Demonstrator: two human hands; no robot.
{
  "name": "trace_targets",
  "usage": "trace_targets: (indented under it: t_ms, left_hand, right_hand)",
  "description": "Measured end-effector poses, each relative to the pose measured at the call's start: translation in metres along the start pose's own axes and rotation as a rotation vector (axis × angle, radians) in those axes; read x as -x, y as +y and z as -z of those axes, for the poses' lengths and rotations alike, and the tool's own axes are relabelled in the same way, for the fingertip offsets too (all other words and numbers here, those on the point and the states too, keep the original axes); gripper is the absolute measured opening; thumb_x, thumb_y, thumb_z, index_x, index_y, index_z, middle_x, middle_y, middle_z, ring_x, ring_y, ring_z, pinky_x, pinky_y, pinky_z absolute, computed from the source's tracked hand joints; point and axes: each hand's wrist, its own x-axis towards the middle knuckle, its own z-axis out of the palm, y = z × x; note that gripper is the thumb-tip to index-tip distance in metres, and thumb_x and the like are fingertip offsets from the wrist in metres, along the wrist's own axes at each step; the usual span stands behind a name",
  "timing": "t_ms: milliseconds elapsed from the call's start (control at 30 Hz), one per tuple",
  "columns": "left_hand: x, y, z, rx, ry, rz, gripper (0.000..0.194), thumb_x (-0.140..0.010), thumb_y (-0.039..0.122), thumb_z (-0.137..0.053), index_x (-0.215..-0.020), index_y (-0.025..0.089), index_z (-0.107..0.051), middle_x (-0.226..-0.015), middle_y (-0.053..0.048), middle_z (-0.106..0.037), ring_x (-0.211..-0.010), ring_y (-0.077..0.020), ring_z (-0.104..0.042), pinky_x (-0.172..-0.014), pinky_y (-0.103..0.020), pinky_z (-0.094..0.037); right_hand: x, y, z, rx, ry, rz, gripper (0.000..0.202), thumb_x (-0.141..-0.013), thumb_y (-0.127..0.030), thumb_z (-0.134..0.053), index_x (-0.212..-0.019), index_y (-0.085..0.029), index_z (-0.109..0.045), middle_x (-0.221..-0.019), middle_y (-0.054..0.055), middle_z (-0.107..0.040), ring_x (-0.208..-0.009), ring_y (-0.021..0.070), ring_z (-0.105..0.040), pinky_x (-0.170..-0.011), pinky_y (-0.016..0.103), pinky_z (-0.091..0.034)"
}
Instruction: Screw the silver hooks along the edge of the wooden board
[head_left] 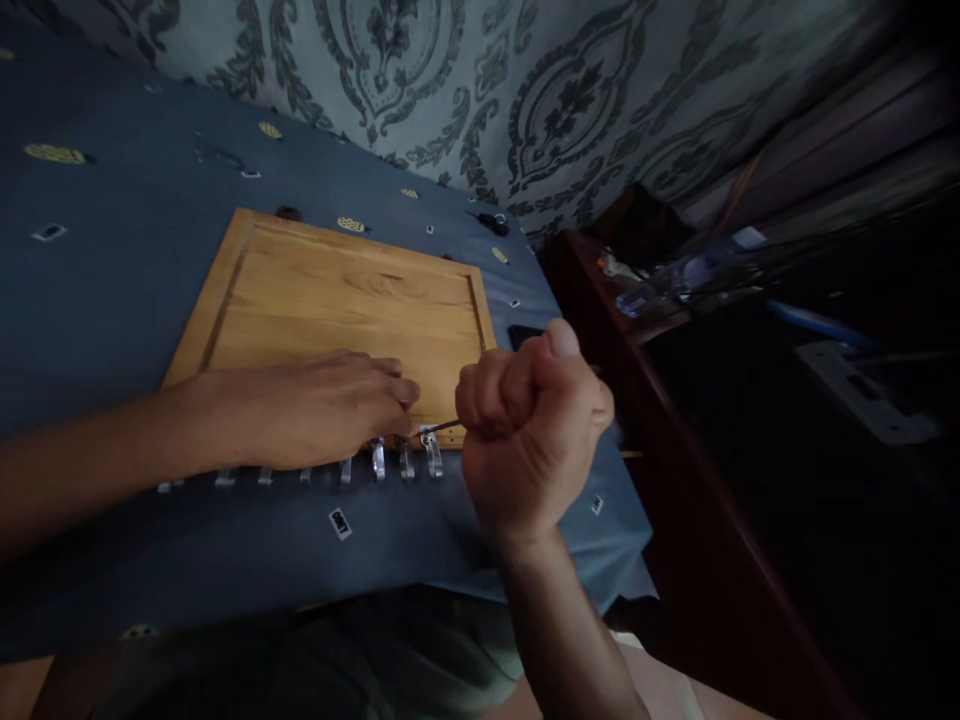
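Note:
A wooden board [352, 300] with a raised frame lies on the cloth-covered table, and several shiny metal hooks [379, 460] line its near edge. My left hand [330, 405] rests over that edge, its fingers bent down and pressed together at the hooks towards the right end. My right hand [529, 425] is closed in a fist around a screwdriver, whose handle is hidden inside the fingers. The thin dark screwdriver shaft [448, 425] points left, and its tip meets the base of the rightmost hook [433, 455]. Left fingers and screwdriver tip are close together.
Blue patterned cloth covers the table [247, 550]. Beyond it hangs a patterned curtain [480, 90]. A small black object [491, 222] lies at the back, and a dark flat object [523, 335] is behind my right hand. Dark reddish furniture [675, 420] stands at right with clutter.

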Motion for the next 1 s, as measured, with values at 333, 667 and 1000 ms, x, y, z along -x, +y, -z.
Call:
trace_targets:
  t_ms: [333,667,1000]
  left_hand:
    - [0.000,0.002,0.002,-0.017,-0.062,-0.013,0.036,-0.103,-0.003,-0.060,-0.111,0.022,-0.085,-0.105,-0.003,-0.077,-0.103,-0.0210,-0.066,-0.086,-0.033,-0.045]
    - [0.004,-0.011,-0.007,0.019,0.016,-0.107,0.043,-0.097,-0.008,-0.059,-0.113,0.024,-0.083,-0.105,-0.002,-0.078,-0.101,-0.0199,-0.067,-0.085,-0.029,-0.043]
    - [0.003,-0.009,-0.006,0.013,0.005,-0.068,0.049,-0.098,-0.008,-0.058,-0.123,0.026,-0.083,-0.111,-0.001,-0.080,-0.103,-0.0191,-0.069,-0.088,-0.027,-0.045]
  right_hand:
    - [0.008,0.009,-0.003,0.135,0.165,0.142,0.059,-0.107,-0.022,-0.055,-0.055,-0.023,-0.027,-0.049,-0.009,-0.016,-0.041,0.0067,-0.014,-0.037,0.023,-0.019]
    - [0.003,-0.016,0.010,0.054,0.143,0.167,0.058,-0.103,-0.019,-0.054,-0.053,-0.022,-0.025,-0.048,-0.010,-0.014,-0.037,0.0039,-0.019,-0.038,0.016,-0.023]
    - [0.003,-0.005,0.018,0.064,0.080,0.095,0.062,-0.106,-0.024,-0.055,-0.053,-0.021,-0.022,-0.048,-0.010,-0.015,-0.037,0.0034,-0.015,-0.037,0.014,-0.022]
